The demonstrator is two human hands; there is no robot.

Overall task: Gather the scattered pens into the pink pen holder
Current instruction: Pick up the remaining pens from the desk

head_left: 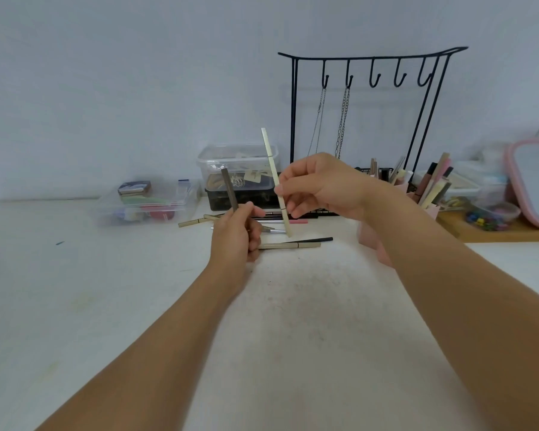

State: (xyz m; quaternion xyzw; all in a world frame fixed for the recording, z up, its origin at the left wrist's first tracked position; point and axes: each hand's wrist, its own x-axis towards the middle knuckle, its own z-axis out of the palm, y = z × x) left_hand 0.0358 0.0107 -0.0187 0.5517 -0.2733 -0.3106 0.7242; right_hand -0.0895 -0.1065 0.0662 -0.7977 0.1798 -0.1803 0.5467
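The long cream-coloured slim pen (275,181) stands almost upright in the air, pinched near its lower part between the thumb and the curled fingers of the right hand (319,186). I think it is held so, with the tip down, because it can then be dropped straight into a holder. The left hand (237,234) has its fingers closed around the lower end of a dark brown slim pen (229,189), which also points up and leans a little to the left. Both hands are therefore occupied, each with one pen.

Just behind and below the two hands, more scattered pens (288,244) lie flat on the white table (293,337): a beige one with a black one beside it close to the left hand, and some further ones behind the left knuckles. They are not yet gathered.

The pink pen holder (367,236) stands under the right wrist, mostly hidden by the forearm, so I cannot tell what is inside it. To the right of the right hand, farther away, a second pink holder (430,206) is already full of sticks and pens. Behind the hands there are a black wire jewellery stand (370,57) with chains and a clear plastic box (237,163).
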